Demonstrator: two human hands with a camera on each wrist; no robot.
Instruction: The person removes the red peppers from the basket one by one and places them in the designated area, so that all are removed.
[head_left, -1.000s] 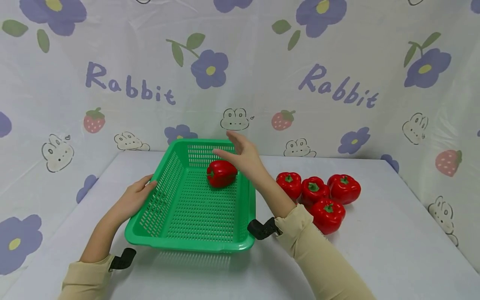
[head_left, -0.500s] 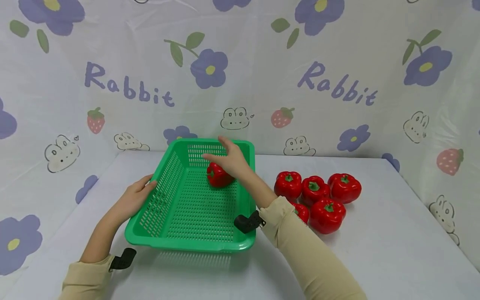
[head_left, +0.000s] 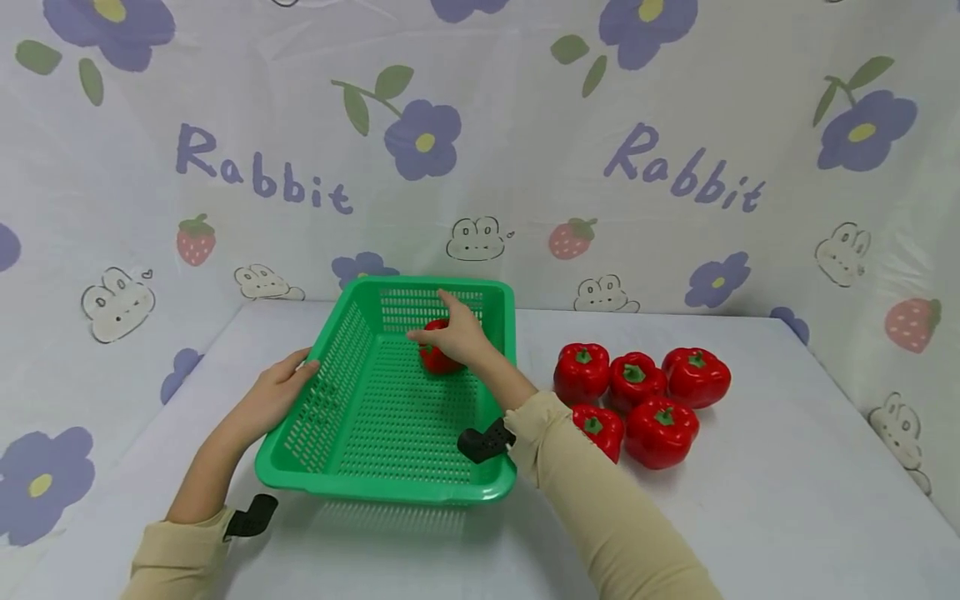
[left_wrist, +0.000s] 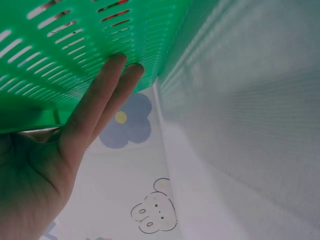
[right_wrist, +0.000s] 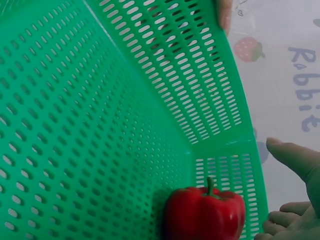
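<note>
The green plastic basket has slotted walls, and its near end appears raised off the table. My left hand holds its left rim, thumb over the edge; in the left wrist view its fingers lie along the outer wall. Inside, near the far right corner, one red bell pepper lies on its side. Just above that pepper is my right hand, thumb and fingers spread. In the right wrist view, the red bell pepper with its green stem is apart from the right hand.
Several more red bell peppers stand grouped on the white table, right of the basket and beside my right forearm. Behind the table hangs a printed cloth with flowers and rabbits.
My right hand has moved left and down into the basket, over the pepper there. One pepper on the table has come into view beside the sleeve. The left hand and basket stay put.
</note>
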